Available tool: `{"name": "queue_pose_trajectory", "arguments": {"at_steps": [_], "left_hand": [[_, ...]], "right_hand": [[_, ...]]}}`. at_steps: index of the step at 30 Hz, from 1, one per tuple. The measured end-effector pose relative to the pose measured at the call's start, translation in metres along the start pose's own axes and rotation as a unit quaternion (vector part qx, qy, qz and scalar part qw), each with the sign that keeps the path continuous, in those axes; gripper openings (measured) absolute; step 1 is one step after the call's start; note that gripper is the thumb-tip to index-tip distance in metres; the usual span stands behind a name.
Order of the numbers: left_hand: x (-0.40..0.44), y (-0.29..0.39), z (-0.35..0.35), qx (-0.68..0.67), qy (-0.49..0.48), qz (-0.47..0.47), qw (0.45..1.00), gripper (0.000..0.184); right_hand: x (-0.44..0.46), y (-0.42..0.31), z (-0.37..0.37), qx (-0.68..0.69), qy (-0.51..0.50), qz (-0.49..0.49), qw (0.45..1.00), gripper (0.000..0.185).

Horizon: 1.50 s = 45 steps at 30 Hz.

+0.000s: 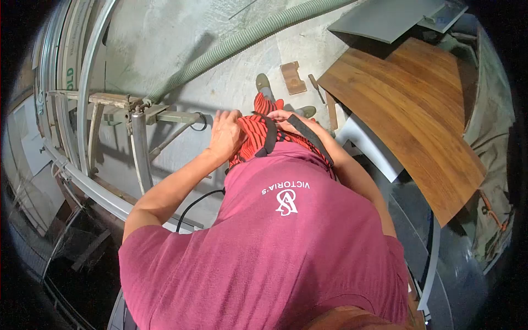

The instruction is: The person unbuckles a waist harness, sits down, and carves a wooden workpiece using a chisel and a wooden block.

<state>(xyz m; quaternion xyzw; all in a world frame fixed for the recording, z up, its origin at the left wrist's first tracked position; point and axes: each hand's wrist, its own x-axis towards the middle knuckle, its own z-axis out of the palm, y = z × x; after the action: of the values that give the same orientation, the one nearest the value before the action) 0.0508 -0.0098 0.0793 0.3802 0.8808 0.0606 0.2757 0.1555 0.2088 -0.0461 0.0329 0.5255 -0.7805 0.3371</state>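
At my waist, my left hand (226, 132) rests against the red and black patterned clothing (254, 132), with its fingers bent over the side of it. Beside it, my right hand (283, 120) lies at the front of the same clothing, close to a black strap (307, 133); its fingers are partly hidden by the strap and cloth. Another dark strap (270, 135) hangs between the two hands. Whether either hand grips the cloth is too small to tell. The maroon shirt (264, 247) covers my body below them.
A ribbed green hose (236, 48) crosses the concrete floor. Wood-look boards (407, 115) and a grey panel (379, 22) lie on one side; a metal and wood frame (140, 143) stands on the other. A brown piece (293, 77) lies beyond my feet.
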Motion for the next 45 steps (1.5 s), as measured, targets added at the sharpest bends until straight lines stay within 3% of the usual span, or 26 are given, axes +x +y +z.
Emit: {"name": "queue_pose_trajectory", "arguments": {"at_steps": [1, 2, 6, 8, 13, 15, 17, 18, 19, 21, 23, 25, 28, 31, 37, 39, 41, 42, 43, 44, 45], "left_hand": [[0.000, 0.005, -0.011, -0.001, -0.001, 0.007, 1.000, 0.026], [-0.004, 0.007, -0.015, -0.002, -0.002, 0.007, 1.000, 0.026], [-0.018, 0.018, -0.030, -0.051, 0.071, 0.045, 0.995, 0.023], [-0.019, 0.025, -0.028, -0.114, 0.102, 0.021, 0.988, 0.022], [-0.030, 0.019, -0.026, -0.096, 0.157, 0.046, 0.982, 0.021], [-0.035, 0.007, -0.032, -0.042, 0.196, 0.095, 0.975, 0.022], [-0.038, 0.000, -0.045, -0.031, 0.184, 0.096, 0.978, 0.022], [-0.039, -0.002, -0.048, -0.030, 0.187, 0.106, 0.976, 0.022], [-0.041, -0.002, -0.050, -0.031, 0.190, 0.116, 0.974, 0.022], [-0.042, -0.002, -0.049, -0.032, 0.200, 0.117, 0.972, 0.022], [-0.041, -0.001, -0.048, -0.034, 0.211, 0.120, 0.970, 0.022], [-0.041, 0.000, -0.041, -0.048, 0.246, 0.101, 0.963, 0.021], [-0.014, 0.018, -0.026, -0.138, 0.277, 0.029, 0.950, 0.019], [-0.001, 0.028, -0.033, -0.054, 0.263, 0.027, 0.963, 0.016], [-0.029, 0.025, -0.086, -0.110, 0.214, 0.064, 0.969, 0.021], [-0.031, 0.007, -0.099, -0.159, 0.234, -0.018, 0.959, 0.016], [-0.027, -0.036, -0.099, -0.267, 0.185, -0.124, 0.938, 0.018], [-0.022, -0.041, -0.112, -0.272, 0.200, -0.154, 0.928, 0.019], [-0.016, -0.043, -0.127, -0.276, 0.212, -0.183, 0.919, 0.021], [-0.009, -0.039, -0.132, -0.425, 0.195, -0.198, 0.861, 0.025], [0.001, -0.038, -0.125, -0.490, 0.191, -0.171, 0.833, 0.024]], "right_hand": [[-0.002, 0.002, 0.002, 0.020, -0.009, -0.023, 1.000, 0.042], [0.001, 0.004, 0.000, -0.065, -0.023, -0.065, 0.995, 0.048], [-0.041, -0.048, 0.021, -0.015, -0.010, -0.080, 0.997, 0.048], [-0.074, -0.104, 0.042, 0.154, 0.065, -0.138, 0.976, 0.042], [-0.065, -0.092, 0.046, 0.157, 0.130, -0.097, 0.974, 0.035], [-0.053, -0.077, 0.043, 0.157, 0.147, -0.086, 0.973, 0.033], [-0.016, -0.042, 0.026, -0.031, 0.087, -0.036, 0.995, 0.023], [-0.006, -0.027, 0.020, -0.113, 0.140, -0.036, 0.983, 0.016], [0.000, -0.010, 0.015, -0.113, 0.139, -0.035, 0.983, 0.016], [0.007, 0.001, 0.011, -0.291, 0.205, -0.057, 0.933, 0.015], [0.009, 0.006, 0.009, -0.265, 0.222, -0.095, 0.933, 0.016], [0.008, -0.007, 0.011, -0.238, 0.237, -0.136, 0.932, 0.016], [0.003, -0.024, 0.011, -0.201, 0.269, -0.038, 0.941, 0.017], [0.003, -0.006, 0.001, -0.172, 0.290, -0.056, 0.940, 0.016], [-0.001, -0.027, 0.008, -0.198, 0.258, -0.046, 0.945, 0.018], [-0.009, -0.022, 0.001, -0.221, 0.264, -0.036, 0.938, 0.019], [-0.013, -0.005, -0.014, -0.206, 0.234, 0.011, 0.950, 0.020], [-0.014, 0.000, -0.022, -0.136, 0.193, 0.056, 0.970, 0.021], [-0.022, -0.021, -0.019, -0.194, 0.203, -0.009, 0.960, 0.025], [-0.021, -0.040, -0.019, -0.199, 0.232, -0.024, 0.952, 0.029], [-0.022, -0.060, -0.020, -0.203, 0.264, -0.039, 0.942, 0.036]]}}
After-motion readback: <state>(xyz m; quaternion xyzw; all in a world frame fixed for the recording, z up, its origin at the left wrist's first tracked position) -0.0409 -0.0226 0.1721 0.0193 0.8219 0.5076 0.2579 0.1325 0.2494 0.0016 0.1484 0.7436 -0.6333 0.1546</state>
